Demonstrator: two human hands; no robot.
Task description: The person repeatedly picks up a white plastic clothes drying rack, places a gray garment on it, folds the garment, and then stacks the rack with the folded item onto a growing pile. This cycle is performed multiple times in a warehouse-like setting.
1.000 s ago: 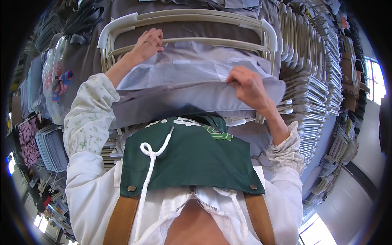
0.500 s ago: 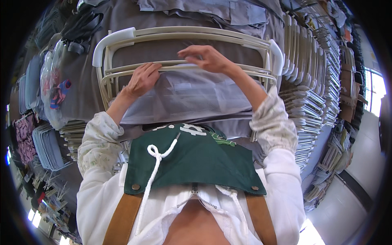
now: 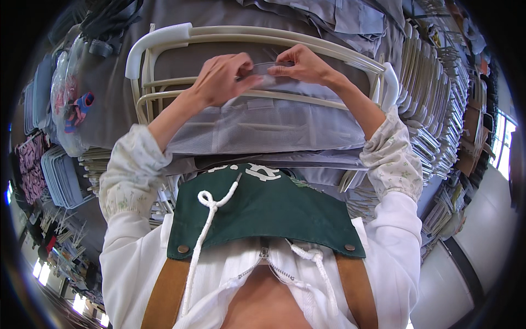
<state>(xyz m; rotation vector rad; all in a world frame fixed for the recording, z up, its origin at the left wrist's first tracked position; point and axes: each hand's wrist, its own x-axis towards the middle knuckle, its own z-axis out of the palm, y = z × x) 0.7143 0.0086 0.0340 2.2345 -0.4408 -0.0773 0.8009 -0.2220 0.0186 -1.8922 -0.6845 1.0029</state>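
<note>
Both hands are raised over a beige metal tube frame point(image 3: 219, 38) with white sleeves on its corners. My left hand point(image 3: 222, 79) has curled fingers, with the thumb stretched toward the right. Facing it, my right hand point(image 3: 304, 66) pinches thumb and forefinger together. A thin, clear, whitish piece point(image 3: 266, 79) shows blurred between the fingertips, and its kind cannot be made out. Grey mesh fabric point(image 3: 241, 129) with a small pale label point(image 3: 259, 103) lies across the near side of the frame, just below my hands.
Many beige metal frames with white ends point(image 3: 424, 82) are stacked at the right. Clear plastic bags point(image 3: 60, 104) and a small blue and red item point(image 3: 79, 112) sit at the left. Grey fabric pieces point(image 3: 356, 22) lie at the far side, and dark straps point(image 3: 104, 27) at the far left.
My left hand has lifted off the frame's near bar and moved right and away from me. My right hand has shifted right, its fingers now pinched.
</note>
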